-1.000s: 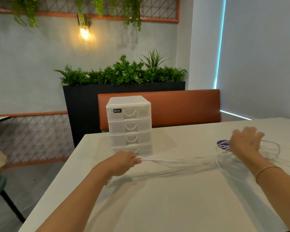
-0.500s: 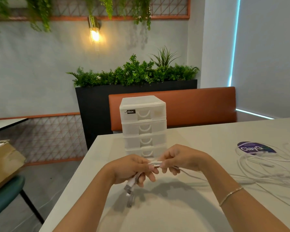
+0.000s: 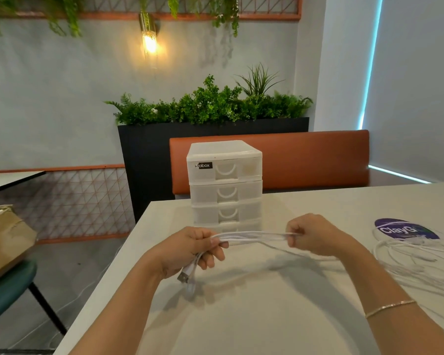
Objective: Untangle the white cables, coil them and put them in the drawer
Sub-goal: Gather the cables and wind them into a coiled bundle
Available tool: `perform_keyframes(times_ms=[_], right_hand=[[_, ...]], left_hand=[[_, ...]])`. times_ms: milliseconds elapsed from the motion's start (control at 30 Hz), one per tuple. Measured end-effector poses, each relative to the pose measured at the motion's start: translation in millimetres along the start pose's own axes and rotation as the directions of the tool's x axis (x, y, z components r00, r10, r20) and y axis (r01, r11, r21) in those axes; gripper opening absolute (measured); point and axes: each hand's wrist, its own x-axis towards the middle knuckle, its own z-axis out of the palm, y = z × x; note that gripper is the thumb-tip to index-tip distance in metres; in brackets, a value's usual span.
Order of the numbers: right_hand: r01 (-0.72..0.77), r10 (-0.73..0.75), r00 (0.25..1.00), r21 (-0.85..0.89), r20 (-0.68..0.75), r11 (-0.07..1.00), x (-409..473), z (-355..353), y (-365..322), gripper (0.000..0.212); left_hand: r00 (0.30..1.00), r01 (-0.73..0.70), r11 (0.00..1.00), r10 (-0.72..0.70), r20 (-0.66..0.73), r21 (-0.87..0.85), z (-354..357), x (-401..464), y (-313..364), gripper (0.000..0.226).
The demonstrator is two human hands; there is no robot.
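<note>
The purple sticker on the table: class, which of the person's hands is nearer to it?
Right. The right hand holds the white cables just left of the purple sticker; the left hand grips them farther left.

The top drawer's black label point(image 3: 203, 165) reads "abox"; the purple table sticker point(image 3: 405, 229) reads "ClayG"

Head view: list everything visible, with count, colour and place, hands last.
white cables: several strands, white, stretched between both hands, loose tangle on the table at right
drawer unit: one, translucent white, four drawers all closed, far table edge
table: one, off-white, foreground
sticker: one, purple, on the table at right
bench backrest: one, orange, behind the table
planter: one, black, green plants on top
wall lamp: one, lit, on the wall
chair: one, teal seat, lower left
left hand: grip round the plug ends
right hand: pinches the strands
</note>
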Motion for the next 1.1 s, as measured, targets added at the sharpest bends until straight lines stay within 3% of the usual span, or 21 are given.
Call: perform_keyframes(times_ms=[100,200,300,400,533,633,833,1000,1100], right_hand=[[-0.169,0.153,0.973,-0.081,-0.175,0.982,2,-10,24,0.04],[-0.411,0.325,0.891,-0.258,-0.318,0.874,6,-13,38,0.034],[-0.498,0.406,0.845,-0.233,-0.349,0.835,4,-15,57,0.015],[-0.568,0.473,0.812,-0.277,-0.343,0.775,-1,-20,74,0.015],[-0.624,0.497,0.781,-0.44,-0.378,0.646,-1,-36,90,0.036],[-0.606,0.527,0.793,-0.483,-0.305,0.632,6,-52,96,0.057],[-0.57,0.479,0.812,-0.628,-0.333,0.53,7,-69,103,0.041],[-0.463,0.502,0.858,-0.588,-0.109,0.663,7,-75,70,0.036],[-0.231,0.191,0.972,-0.402,-0.137,0.886,1,-72,31,0.029]], left_hand=[[0.999,-0.001,0.995,0.004,-0.033,0.096,4,0,4,0.025],[0.998,-0.001,0.99,0.01,-0.064,0.138,5,-1,5,0.025],[0.991,-0.006,0.994,0.02,-0.13,0.108,-9,-8,6,0.026],[0.982,-0.027,0.997,0.04,-0.185,0.073,-19,-10,5,0.025],[0.984,0.003,0.993,0.018,-0.175,0.118,-15,-7,5,0.026],[0.986,0.006,0.994,0.013,-0.166,0.112,-12,-6,5,0.026],[0.981,-0.024,0.999,0.032,-0.192,0.047,-16,-8,3,0.027],[0.974,-0.027,0.999,0.032,-0.223,0.025,-19,-8,4,0.028],[0.983,-0.018,1.0,0.022,-0.183,0.021,-13,-8,3,0.027]])
